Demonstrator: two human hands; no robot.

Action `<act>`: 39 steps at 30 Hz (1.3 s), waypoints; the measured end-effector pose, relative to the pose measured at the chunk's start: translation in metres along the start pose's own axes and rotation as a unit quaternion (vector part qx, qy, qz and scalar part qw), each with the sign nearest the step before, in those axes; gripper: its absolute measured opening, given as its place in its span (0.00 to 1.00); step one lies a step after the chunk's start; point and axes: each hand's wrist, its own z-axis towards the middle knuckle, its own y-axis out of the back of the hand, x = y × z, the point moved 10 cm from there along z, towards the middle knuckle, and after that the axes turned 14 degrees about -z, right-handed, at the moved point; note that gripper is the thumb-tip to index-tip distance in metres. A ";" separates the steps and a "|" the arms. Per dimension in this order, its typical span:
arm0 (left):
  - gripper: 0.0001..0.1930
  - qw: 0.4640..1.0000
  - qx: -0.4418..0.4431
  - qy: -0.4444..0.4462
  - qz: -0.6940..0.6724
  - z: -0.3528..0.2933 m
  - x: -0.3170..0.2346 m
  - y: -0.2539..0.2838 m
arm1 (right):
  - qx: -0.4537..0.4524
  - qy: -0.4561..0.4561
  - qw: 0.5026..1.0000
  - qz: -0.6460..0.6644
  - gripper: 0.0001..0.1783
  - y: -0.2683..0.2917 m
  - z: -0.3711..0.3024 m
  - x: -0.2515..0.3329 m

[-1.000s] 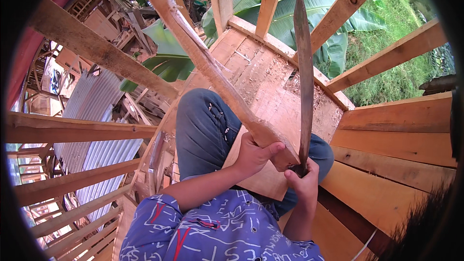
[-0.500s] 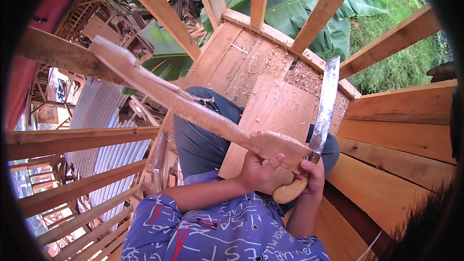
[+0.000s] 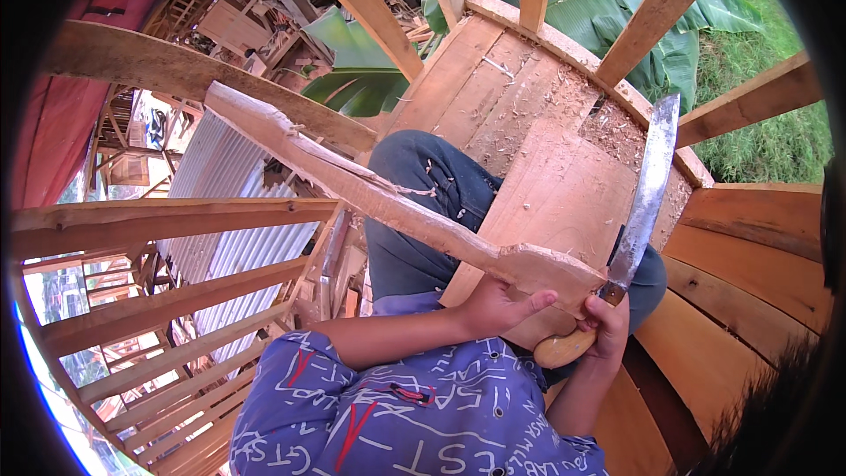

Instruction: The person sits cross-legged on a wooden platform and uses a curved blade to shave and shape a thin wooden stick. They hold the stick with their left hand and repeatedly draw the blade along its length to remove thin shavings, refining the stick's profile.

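A long, rough-hewn piece of wood (image 3: 379, 198) slants across my lap, its split, splintered far end up at the left and its broad, shaped end near my hands. My left hand (image 3: 507, 308) is closed around the underside of that broad end, thumb raised along it. In my right hand (image 3: 604, 326) is a machete (image 3: 648, 194), its blade pointing up and away to the right. The rounded wooden handle (image 3: 564, 348) pokes out below my fingers. The wood's broad end meets or nearly meets the right fingers at the blade's base.
A flat board (image 3: 564, 203) lies before me on the plank floor (image 3: 467, 106), strewn with shavings. Slatted wooden railings (image 3: 185, 216) stand at the left and ahead. A plank wall (image 3: 749, 256) rises at the right. Beyond are corrugated sheets (image 3: 229, 185), scrap wood and banana leaves (image 3: 608, 0).
The whole view has shifted, so everything sits farther right in the picture. Both hands keep their hold on the wood and the machete, with little other movement.
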 end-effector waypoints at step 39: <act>0.26 0.656 0.101 -0.011 0.748 -0.004 -0.122 0.103 | -0.017 -0.030 0.999 0.020 0.19 0.037 0.022 0.007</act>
